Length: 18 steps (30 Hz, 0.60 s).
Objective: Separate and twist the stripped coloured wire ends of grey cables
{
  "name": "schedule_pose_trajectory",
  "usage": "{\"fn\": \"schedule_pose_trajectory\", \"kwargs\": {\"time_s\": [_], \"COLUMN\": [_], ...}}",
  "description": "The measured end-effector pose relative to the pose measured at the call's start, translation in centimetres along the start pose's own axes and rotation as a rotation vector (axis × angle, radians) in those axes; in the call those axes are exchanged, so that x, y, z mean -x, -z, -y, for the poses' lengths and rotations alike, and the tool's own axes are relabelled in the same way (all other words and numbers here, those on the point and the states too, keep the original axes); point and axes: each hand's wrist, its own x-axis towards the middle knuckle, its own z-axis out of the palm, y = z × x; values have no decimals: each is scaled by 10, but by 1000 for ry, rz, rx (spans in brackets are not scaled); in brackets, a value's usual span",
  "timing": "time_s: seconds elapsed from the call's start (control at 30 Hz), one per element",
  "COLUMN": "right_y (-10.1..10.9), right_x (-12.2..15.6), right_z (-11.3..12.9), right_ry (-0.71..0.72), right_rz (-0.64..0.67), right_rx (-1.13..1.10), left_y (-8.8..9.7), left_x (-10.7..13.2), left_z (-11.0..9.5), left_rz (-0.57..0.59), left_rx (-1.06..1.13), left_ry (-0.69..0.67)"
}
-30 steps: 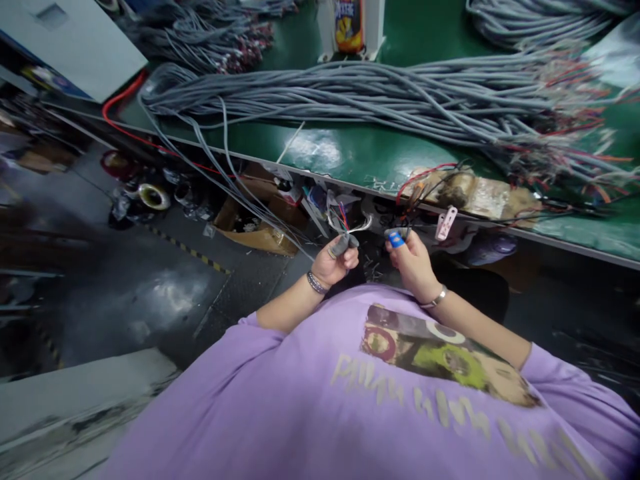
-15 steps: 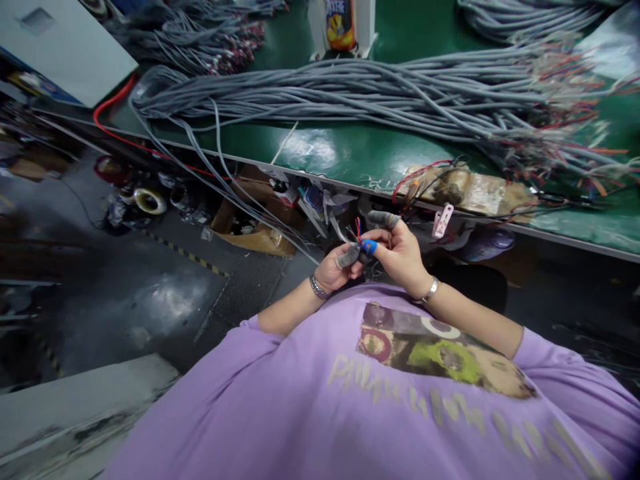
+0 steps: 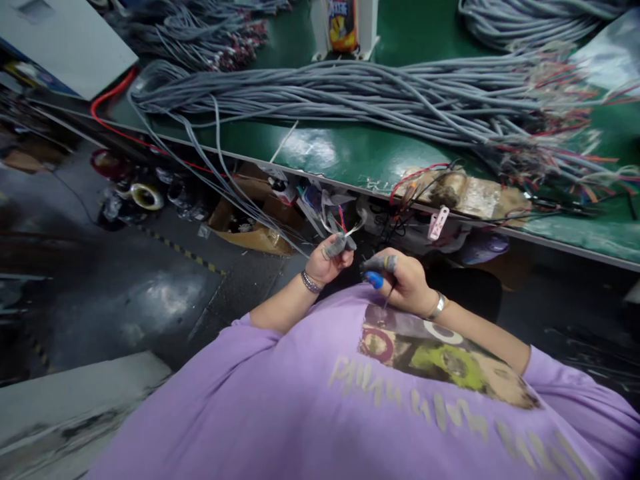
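Observation:
My left hand [image 3: 326,261] pinches the end of a grey cable, its thumb and finger in grey finger covers. Thin wires [image 3: 342,220], red, blue and pale, fan out above those fingertips. My right hand [image 3: 407,283] is a little to the right and lower, apart from the wires. Its fingers are closed, one tip in a grey cover and another in blue. A thin dark strand shows below them, but what they grip I cannot make out. Grey cables [image 3: 235,193] run from the bench down toward my left hand.
A thick bundle of grey cables [image 3: 320,93] with frayed ends lies along the green bench [image 3: 310,148]. Red and black leads and a pink clip [image 3: 439,223] are at its front edge. A cardboard box [image 3: 250,241] stands below; a white case [image 3: 70,47] is at upper left.
My right hand has drawn away from my left, down and to the right, its fingers closing. The wires above my left hand now fan out more. My left hand has shifted slightly left.

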Motion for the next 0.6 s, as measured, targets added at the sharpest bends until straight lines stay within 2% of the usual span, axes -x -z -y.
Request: {"fn": "schedule_pose_trajectory", "kwargs": {"time_s": [0.07,0.17,0.27,0.4,0.5,0.6], "right_y": [1,-4,-6,2,12,20], "right_x": [-5,-15,-19,-15,-10,-1], "right_z": [7,5,-6,-16,-19,-22], "right_ry": [42,2,39,64,84,31], "right_rz": [0,-35,20,99,125,141], "right_rx": [30,81,153,265,124,-103], "left_y": [-1,-3,-2,2,2,-3], "left_x": [1,4,6,5,4,2], "left_z": [3,8,11,9,5,-1], "left_rz": [-5,28,100,180,224,308], "left_rx": [-13,-51,-92,-157,-210,-293], "left_ry": [23,84,108,139,178,172]}}
